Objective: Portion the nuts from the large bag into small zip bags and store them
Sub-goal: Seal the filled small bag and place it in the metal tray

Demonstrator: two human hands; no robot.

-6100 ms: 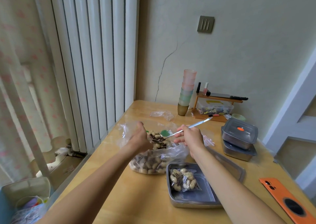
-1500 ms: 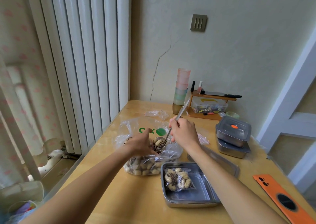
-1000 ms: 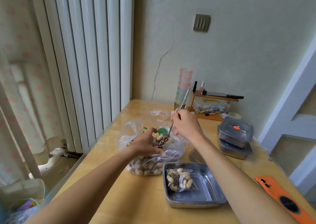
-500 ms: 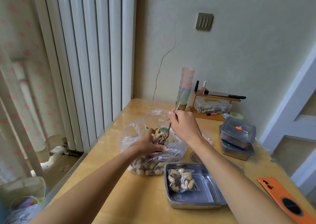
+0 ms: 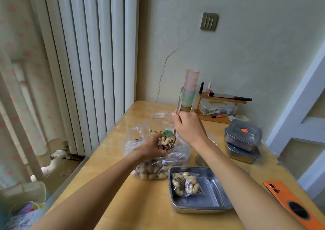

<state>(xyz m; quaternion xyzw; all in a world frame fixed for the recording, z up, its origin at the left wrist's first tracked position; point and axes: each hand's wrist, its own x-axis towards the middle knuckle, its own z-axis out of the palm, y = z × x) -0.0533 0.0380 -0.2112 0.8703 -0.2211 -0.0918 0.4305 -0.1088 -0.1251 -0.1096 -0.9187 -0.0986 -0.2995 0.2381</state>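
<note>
I count one large bag [image 5: 159,167] of peanuts on the table [image 5: 121,196], one filled small zip bag [image 5: 186,184] lying in the single open steel tray [image 5: 200,207], and two lidded steel boxes [image 5: 243,137] stacked at the right. My left hand [image 5: 152,150] has its fingers curled round clear film [image 5: 159,144] over the large bag; I cannot tell whether that is a second small bag. My right hand [image 5: 189,127] is clamped on the one spoon [image 5: 179,101], its loaded bowl touching that film. The tray sits just beside the large bag, near the table's front edge, and an orange phone [image 5: 295,207] lies by the right edge. Bare wood stays free left of the bag. Green print on the large bag is too hidden to read.
</note>
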